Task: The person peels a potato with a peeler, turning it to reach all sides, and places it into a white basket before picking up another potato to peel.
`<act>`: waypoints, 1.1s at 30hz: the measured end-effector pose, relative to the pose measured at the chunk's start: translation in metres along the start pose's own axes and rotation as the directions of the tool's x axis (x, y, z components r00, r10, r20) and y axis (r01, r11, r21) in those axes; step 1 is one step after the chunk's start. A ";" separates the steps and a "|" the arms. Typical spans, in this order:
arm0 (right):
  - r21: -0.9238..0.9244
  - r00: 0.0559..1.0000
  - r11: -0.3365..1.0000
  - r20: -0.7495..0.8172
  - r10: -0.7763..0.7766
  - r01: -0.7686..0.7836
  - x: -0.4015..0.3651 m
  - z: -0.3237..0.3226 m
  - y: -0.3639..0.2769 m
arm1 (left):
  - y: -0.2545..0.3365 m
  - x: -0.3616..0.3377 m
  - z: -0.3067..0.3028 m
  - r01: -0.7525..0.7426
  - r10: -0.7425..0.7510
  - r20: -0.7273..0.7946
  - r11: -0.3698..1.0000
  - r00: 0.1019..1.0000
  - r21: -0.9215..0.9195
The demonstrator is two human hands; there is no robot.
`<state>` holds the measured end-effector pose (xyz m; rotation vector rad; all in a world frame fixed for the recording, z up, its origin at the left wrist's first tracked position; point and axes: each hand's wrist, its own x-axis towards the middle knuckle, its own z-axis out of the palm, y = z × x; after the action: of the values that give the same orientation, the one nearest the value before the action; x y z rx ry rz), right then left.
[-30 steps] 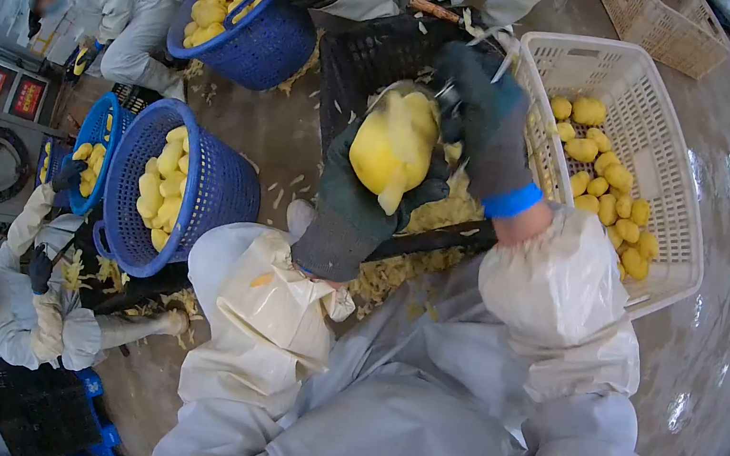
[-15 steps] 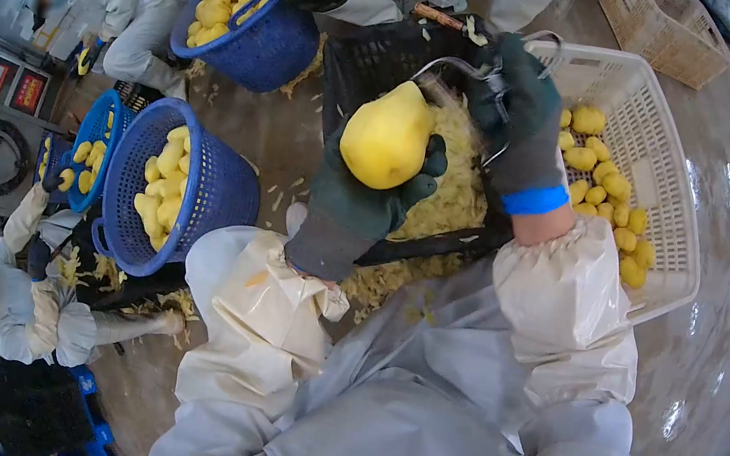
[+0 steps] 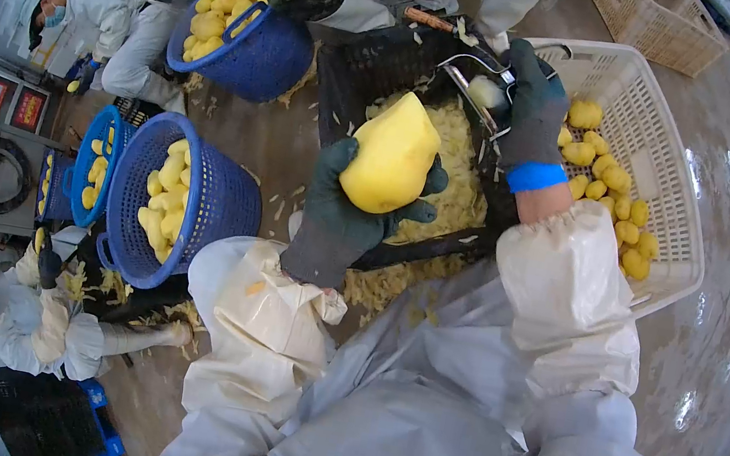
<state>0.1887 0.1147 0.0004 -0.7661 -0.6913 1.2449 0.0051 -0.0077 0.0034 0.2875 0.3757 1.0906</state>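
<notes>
In the head view, your gloved left hand cups a large yellow potato just off centre toward twelve o'clock, fingers curled around its lower part, its narrow end pointing upward. Your gloved right hand, between one and two o'clock, is closed around the handle of a metal peeler, which stands apart from the potato with a pale scrap on it. Beneath both, a black crate holds a heap of peelings. At two o'clock you have a white crate with smaller potatoes in it. A blue basket of potatoes stands at nine o'clock, another blue basket near eleven. Co-workers in white are at ten and eight o'clock.
</notes>
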 end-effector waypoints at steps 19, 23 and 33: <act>-0.258 0.977 0.962 0.208 -0.034 0.088 -0.041 0.026 -0.027 | -0.003 0.004 0.004 -0.080 0.090 -0.082 0.990 0.993 0.118; -0.288 0.999 0.957 0.049 -0.003 0.017 -0.033 0.023 0.000 | -0.005 0.002 -0.009 -0.043 0.046 -0.071 0.998 0.996 0.039; -0.282 0.924 0.881 0.170 -0.343 0.380 -0.024 0.015 0.010 | -0.007 0.003 0.000 -0.029 0.022 -0.147 0.999 0.989 -0.046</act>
<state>0.1660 0.0948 -0.0003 -0.7794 -1.0921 0.8495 0.0119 -0.0082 0.0002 0.1703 0.4773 1.1478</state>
